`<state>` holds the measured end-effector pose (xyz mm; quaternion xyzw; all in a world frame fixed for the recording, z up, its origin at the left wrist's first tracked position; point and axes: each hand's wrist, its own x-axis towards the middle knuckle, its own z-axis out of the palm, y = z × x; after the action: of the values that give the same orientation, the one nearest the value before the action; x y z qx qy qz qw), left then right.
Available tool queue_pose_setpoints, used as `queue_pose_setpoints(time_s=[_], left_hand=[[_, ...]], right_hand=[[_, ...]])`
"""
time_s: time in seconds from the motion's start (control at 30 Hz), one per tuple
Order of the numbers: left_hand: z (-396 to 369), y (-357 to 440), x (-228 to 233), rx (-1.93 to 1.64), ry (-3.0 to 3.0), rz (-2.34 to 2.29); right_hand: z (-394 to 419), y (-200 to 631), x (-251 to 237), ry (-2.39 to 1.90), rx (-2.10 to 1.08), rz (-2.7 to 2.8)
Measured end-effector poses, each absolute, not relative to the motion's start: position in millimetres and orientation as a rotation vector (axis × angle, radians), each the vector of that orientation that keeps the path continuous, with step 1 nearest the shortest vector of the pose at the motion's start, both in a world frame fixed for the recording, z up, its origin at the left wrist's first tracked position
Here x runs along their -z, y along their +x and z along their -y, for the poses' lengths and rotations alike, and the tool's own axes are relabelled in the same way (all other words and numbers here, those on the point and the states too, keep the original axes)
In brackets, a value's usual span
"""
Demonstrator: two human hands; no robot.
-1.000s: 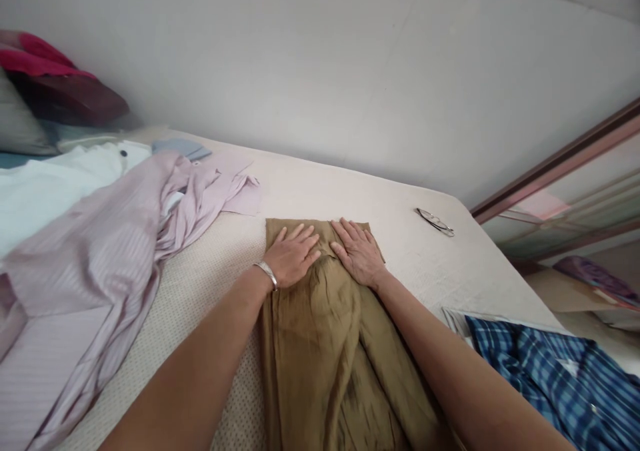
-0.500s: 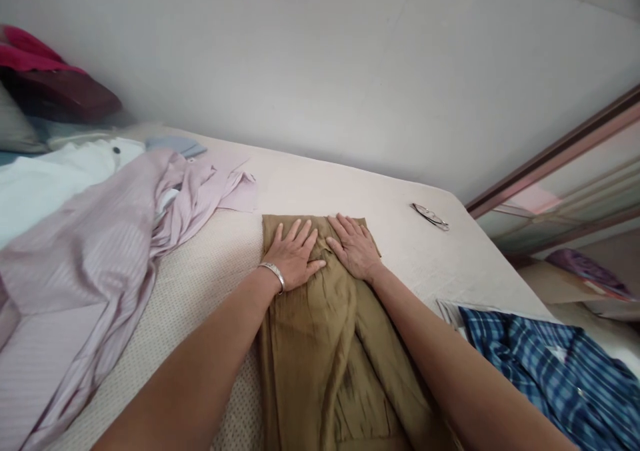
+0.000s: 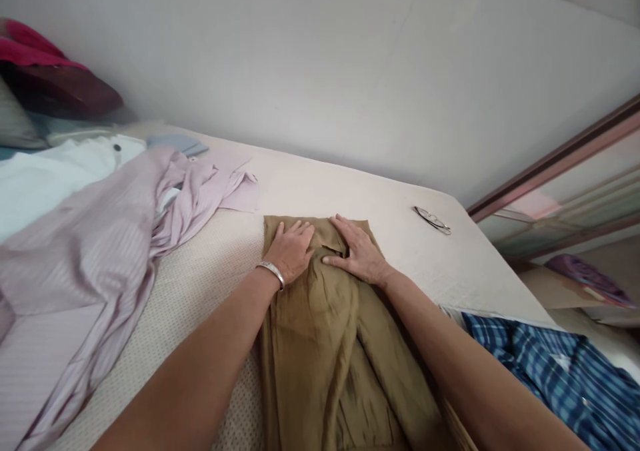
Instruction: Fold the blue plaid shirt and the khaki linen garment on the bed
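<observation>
An olive-brown garment (image 3: pixel 305 364) lies folded lengthwise before me, its far end squared off and long creased strips of cloth running towards me. My left hand (image 3: pixel 291 254), with a silver bracelet at the wrist, rests on the left of that far end, fingers stretched forward over the cloth. My right hand (image 3: pixel 359 250) lies on the right side, fingers pointing away and thumb held out to the left. Between the hands the cloth bunches into a small raised fold with a dark gap. The near end of the garment runs out of view.
The garment lies on a bed (image 3: pixel 300 181) against a wall. To the left are a crumpled pink striped shirt (image 3: pixel 75 258), a white garment (image 3: pixel 55 178) and a dark red bag (image 3: pixel 65 91). Eyeglasses (image 3: pixel 432 220) lie at the far right, a blue plaid shirt (image 3: pixel 555 371) nearer.
The fingers of my left hand have drawn closer together. My right thumb has swung down and out, and the cloth between my hands has lifted into a fold.
</observation>
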<state>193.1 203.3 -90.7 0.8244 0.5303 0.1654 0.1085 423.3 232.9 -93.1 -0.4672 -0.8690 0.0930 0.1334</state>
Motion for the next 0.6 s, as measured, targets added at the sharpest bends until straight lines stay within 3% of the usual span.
queue_pose_setpoints(time_s=[0.17,0.43,0.6], left_hand=[[-207.7,187.8,93.3,-0.542,2.402,-1.558],[-203.5,188.9,88.2,-0.627,2.509,-1.649],[-201.0,188.5,93.4,-0.466,2.510,-1.658]], right_hand=[[-240.3,418.6,94.8,-1.209,-0.069,2.633],[-255.1,418.1,93.5,-1.370,0.222,2.609],[-259.9,417.8,93.5,-1.360,0.240,2.678]])
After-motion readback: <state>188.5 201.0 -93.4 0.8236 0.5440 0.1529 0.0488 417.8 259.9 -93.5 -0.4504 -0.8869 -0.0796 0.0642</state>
